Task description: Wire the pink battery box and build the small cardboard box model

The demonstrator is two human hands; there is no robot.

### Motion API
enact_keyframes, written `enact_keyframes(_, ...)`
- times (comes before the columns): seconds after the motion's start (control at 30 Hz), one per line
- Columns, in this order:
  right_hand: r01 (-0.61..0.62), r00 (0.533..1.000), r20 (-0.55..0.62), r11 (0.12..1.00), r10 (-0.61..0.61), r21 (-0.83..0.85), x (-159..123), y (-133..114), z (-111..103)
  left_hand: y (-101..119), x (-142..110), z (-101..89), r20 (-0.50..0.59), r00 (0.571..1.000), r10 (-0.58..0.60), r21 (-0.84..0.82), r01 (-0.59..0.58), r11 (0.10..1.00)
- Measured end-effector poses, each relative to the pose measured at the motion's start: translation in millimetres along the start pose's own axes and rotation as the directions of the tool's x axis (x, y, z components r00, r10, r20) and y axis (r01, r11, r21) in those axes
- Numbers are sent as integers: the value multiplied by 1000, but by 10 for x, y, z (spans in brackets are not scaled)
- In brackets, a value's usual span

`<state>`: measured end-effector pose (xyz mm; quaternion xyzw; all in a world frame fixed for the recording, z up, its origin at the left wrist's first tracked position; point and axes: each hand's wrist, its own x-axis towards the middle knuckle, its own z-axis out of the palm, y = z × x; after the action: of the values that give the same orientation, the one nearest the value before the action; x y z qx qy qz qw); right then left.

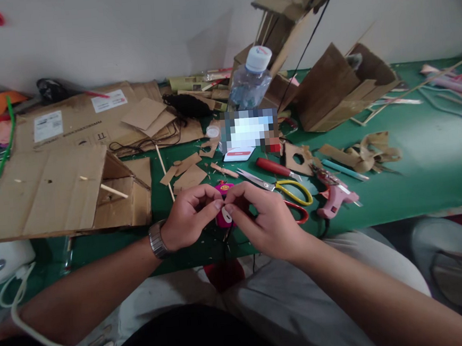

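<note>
My left hand [189,214] and my right hand [267,218] meet over the table's front edge. Thumb and forefinger of each are pinched together, tip to tip, on what looks like a thin black string [228,234]; its dark strands hang below the fingers. Directly behind the fingertips is a small magenta object [220,219] with a white oval and a yellow label, partly covered by my hands. Scissors [270,185] with yellow and red handles lie just beyond my right hand. A pink glue gun [335,199] rests farther right.
A cardboard house [52,189] stands at left, before flattened cardboard [78,118]. Behind my hands are a lit phone [239,154], a plastic bottle [251,81] and a red-handled tool [272,165]. An open cardboard box [329,93] sits back right. Black yarn [189,105] lies at the back.
</note>
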<state>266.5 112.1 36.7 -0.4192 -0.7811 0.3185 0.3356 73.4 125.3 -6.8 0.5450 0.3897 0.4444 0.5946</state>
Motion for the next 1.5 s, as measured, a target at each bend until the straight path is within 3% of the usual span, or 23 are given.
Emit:
enact_keyframes(0.3, -39, 999, 6, 991, 38, 130, -16, 22, 23, 12, 6, -2, 7, 1000, 13, -12, -13, 1000)
enact_keyframes(0.73, 25, 995, -92, 998, -31, -61, 4, 53, 29, -4, 7, 5, -20, 1000, -12, -40, 12, 999)
enact_keyframes(1.13, -14, 997, -82, 999, 17, 39, 24, 63, 45, -19, 4, -7, -9, 999, -38, -97, 37, 995)
enact_keyframes(1.5, -50, 997, -56, 996, 54, 73, 7, 31, 18, -8, 4, 9, -17, 1000, -17, -13, 17, 1000)
